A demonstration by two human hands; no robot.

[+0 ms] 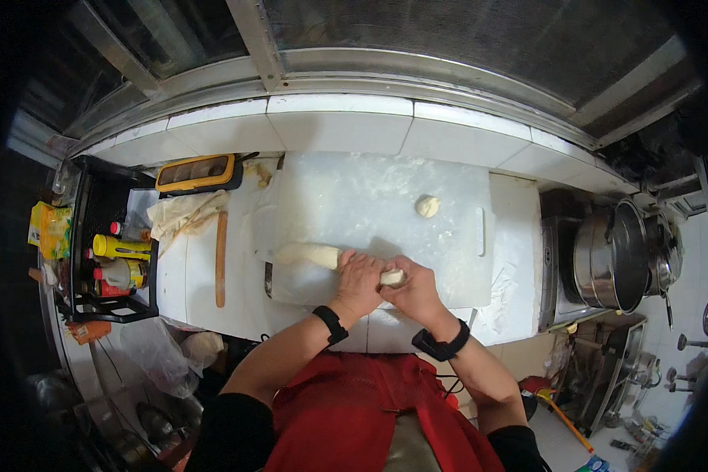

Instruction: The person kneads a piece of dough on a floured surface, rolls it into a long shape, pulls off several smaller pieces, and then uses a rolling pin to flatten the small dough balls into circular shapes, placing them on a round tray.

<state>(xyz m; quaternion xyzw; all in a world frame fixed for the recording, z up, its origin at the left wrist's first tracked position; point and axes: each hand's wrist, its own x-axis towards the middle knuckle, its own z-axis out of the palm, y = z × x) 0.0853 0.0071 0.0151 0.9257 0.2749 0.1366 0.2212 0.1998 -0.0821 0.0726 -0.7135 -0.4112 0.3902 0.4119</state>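
Observation:
A pale dough roll [310,255] lies on a floured white plastic cutting board [354,189], with its right end under my left hand [361,280]. The fingers of my left hand are closed around that end. My right hand [414,290] touches it from the right and grips the end piece of dough [393,278], which shows between the two hands. Whether this piece is still joined to the roll is hidden. One separate round lump of dough [428,206] sits farther back on the board, to the right. Both wrists wear black bands.
A wooden rolling pin [220,259] and a crumpled cloth [186,215] lie left of the board. Beyond them stands a black rack [153,283] with bottles. A large steel pot [607,259] is on the stove at right. A tiled ledge [342,130] runs behind.

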